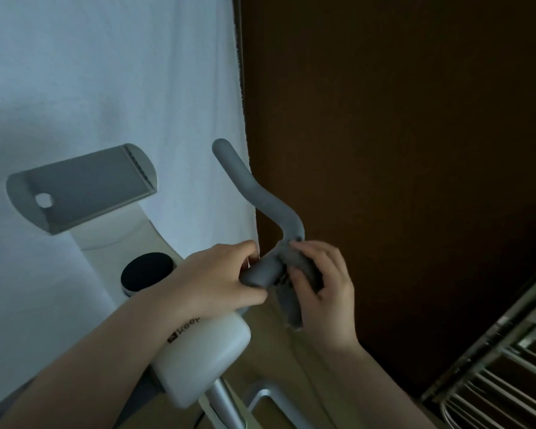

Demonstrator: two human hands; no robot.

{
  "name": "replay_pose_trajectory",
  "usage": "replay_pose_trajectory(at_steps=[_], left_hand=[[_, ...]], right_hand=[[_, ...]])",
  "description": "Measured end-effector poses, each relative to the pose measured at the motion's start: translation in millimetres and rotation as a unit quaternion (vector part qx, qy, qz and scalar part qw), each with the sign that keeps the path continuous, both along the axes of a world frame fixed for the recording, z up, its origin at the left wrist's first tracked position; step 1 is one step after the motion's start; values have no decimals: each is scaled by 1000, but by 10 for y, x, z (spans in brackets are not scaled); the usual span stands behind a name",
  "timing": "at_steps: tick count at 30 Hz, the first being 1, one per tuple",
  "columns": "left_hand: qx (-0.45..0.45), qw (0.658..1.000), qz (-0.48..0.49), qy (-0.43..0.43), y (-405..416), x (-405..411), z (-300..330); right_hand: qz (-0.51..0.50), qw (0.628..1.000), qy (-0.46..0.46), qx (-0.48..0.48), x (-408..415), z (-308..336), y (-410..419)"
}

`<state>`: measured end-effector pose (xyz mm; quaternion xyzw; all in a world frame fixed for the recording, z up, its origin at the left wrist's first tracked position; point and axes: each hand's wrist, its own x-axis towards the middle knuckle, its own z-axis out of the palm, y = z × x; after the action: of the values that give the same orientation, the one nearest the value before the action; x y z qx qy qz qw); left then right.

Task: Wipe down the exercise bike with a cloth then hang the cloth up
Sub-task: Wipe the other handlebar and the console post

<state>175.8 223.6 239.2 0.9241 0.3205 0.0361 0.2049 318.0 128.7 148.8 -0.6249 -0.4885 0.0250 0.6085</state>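
Note:
The white exercise bike [205,351] fills the lower middle, with a grey curved handlebar [254,193] rising toward the centre. My left hand [217,280] grips the handlebar's near end. My right hand [325,289] holds a dark grey cloth [291,301] wrapped against the bar just right of the left hand; part of the cloth hangs down below the bar. A grey tablet holder [84,187] sits at the left, and a black round knob [147,270] lies below it.
A white curtain [106,72] hangs behind the bike on the left. A dark brown panel [399,134] fills the right. A metal rack with thin bars [508,382] stands at the lower right. Wooden floor shows beneath the bike.

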Motion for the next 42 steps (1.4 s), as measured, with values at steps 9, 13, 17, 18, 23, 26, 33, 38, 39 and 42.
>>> replay_pose_trajectory(at_steps=[9, 13, 17, 18, 23, 26, 33, 38, 39, 42], left_hand=[[15, 1000, -1, -13, -19, -15, 1], [15, 1000, 4, -22, -2, -13, -27], [17, 1000, 4, -9, 4, -23, -45], [15, 1000, 3, -7, 2, -22, -47], [9, 1000, 14, -4, 17, -5, -51], [-1, 1000, 18, -8, 25, -16, -58], [6, 1000, 15, -2, 17, -31, -58], [-3, 1000, 14, -15, 21, -33, -58], [-3, 1000, 14, -18, 14, -31, -57], [9, 1000, 11, -10, -2, -32, -55]], right_hand=[[-17, 999, -7, -28, -62, 78, 14], [46, 993, -94, -46, -188, 87, -36], [5, 998, -55, -41, 153, 168, 33], [-2, 998, -46, -41, 143, 167, 29], [96, 992, -59, -53, 104, 156, -16], [48, 997, -38, -44, 56, 181, 32], [51, 995, -75, -42, 123, 221, 89], [50, 993, -93, -46, 4, 164, 86], [51, 994, -87, -43, 56, 162, 94], [-13, 998, -48, -29, 89, 179, 111]])
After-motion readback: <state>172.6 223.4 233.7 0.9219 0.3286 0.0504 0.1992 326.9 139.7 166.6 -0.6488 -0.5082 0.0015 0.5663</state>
